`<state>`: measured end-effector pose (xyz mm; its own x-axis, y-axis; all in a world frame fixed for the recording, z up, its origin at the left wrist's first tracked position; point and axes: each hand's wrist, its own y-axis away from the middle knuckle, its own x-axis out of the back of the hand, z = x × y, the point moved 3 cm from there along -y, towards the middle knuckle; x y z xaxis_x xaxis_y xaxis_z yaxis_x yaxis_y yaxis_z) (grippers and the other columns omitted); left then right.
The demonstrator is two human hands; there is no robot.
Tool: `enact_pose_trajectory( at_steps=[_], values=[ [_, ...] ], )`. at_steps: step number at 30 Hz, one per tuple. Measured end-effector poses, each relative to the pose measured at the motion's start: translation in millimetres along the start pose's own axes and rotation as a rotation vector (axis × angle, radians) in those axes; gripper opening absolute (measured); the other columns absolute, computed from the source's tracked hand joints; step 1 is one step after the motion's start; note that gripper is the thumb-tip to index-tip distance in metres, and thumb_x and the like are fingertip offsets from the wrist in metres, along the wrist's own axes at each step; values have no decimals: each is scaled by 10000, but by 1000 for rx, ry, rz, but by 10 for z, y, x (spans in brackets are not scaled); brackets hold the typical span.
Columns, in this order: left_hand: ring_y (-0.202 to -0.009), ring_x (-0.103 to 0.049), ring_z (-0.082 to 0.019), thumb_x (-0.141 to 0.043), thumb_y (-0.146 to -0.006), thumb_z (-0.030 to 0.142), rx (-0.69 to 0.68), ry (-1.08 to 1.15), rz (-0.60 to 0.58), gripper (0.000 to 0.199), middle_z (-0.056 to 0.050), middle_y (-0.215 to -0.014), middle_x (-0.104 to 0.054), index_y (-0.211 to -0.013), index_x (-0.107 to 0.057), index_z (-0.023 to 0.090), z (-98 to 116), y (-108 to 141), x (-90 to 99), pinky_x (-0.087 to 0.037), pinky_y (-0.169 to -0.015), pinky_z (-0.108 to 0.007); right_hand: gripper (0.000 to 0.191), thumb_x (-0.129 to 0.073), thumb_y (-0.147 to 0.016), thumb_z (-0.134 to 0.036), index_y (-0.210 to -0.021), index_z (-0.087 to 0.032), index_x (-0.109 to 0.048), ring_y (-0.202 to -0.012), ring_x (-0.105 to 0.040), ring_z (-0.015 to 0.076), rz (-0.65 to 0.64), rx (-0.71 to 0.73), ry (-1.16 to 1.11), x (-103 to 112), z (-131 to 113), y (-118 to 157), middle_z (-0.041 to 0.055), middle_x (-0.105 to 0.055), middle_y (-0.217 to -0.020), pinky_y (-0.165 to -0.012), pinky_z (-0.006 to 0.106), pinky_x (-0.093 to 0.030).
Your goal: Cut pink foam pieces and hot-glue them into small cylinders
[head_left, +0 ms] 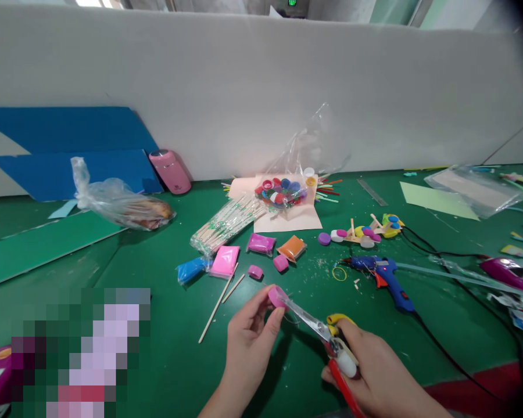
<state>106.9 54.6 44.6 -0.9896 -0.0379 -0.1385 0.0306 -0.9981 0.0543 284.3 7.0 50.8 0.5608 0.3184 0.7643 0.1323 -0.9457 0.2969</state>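
My left hand (255,328) pinches a pink bottle cap (278,296) between thumb and fingers, above the green table. In my right hand (370,360) is a pair of scissors (307,318) with silver blades and yellow and red grips. The blade tips touch the cap's open side, with a thin clear strand hanging below. A white rounded piece (347,364) shows by the scissors' pivot; I cannot tell what it is. Two pink caps (255,271) (281,263) lie just beyond my left hand. Two thin wooden sticks (218,305) (233,288) rest to its left.
Blue (192,270), pink (225,261), magenta (261,244) and orange packets (292,248) lie ahead. Behind them are bagged sticks (226,223) and bagged bottle caps (283,191). A blue glue gun (387,276) with a trailing cord lies right, near cap-and-stick pieces (361,234).
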Motion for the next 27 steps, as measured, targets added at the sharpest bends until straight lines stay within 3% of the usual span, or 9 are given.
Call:
enact_pose_trajectory(
  at_steps=[9,21,27],
  values=[
    [-909,-600,-199,-649,-643,173,-34,-39,18,322,-41,-983,-664,-964,-637,200,-47,7,38,-465,-819,-281,224,-587,-637,-311,-722,-218,-402,-527,-508,153,-37,-39,19,13,2,10,-14,-569,-614,-461,219,-279],
    [-910,-599,-204,-642,-646,172,-112,-135,15,349,-45,-1004,-655,-993,-625,209,-29,27,60,-459,-833,-296,198,-539,-709,-326,-831,-215,-429,-534,-529,158,-16,25,-38,-65,83,4,-16,-587,-632,-473,221,-303],
    [-964,-570,-223,-637,-648,166,-167,-200,15,358,-51,-1027,-643,-1002,-625,217,-50,34,61,-415,-888,-326,253,-588,-673,-343,-799,-231,-399,-544,-507,146,1,33,-59,-68,106,24,-32,-568,-647,-478,210,-302]
  ],
)
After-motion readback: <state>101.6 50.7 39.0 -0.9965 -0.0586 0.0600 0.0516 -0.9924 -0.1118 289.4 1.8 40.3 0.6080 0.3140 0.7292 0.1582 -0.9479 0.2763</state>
